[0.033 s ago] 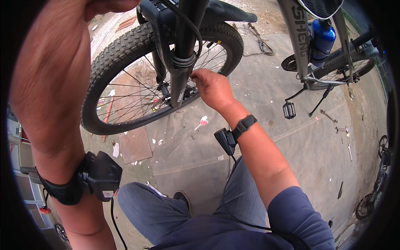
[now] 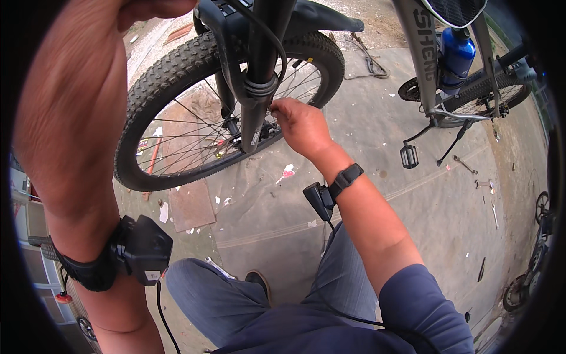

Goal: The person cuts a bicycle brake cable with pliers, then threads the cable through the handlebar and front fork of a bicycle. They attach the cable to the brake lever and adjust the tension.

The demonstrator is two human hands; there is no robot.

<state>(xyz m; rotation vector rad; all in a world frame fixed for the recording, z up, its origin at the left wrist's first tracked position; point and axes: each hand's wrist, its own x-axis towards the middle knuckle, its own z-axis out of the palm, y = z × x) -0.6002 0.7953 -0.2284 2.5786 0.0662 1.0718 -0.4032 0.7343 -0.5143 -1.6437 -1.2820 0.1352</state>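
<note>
A mountain bike's front wheel [image 2: 137,109] with a knobbly tyre stands before me under a dark suspension fork [image 2: 254,112]. Against the fork's right leg, near the brake parts, is my right hand [image 2: 302,125]. Its thumb and fingers are pinched together. Whatever lies between them is too small or hidden to make out. My left hand [image 2: 156,8] reaches the top edge, where only a curled part of it shows; its fingers and anything they hold are cut off. Above the tyre sits a black mudguard [image 2: 321,17], and a black cable [image 2: 272,36] loops down along the fork.
The bike's grey frame [image 2: 417,53] carries a blue bottle [image 2: 457,53] at upper right, with a pedal [image 2: 408,156] and kickstand [image 2: 454,144] below. Spanners [image 2: 466,164] lie on the grey ground sheet [image 2: 377,218] at right. Another spanner [image 2: 219,268] lies near my left knee.
</note>
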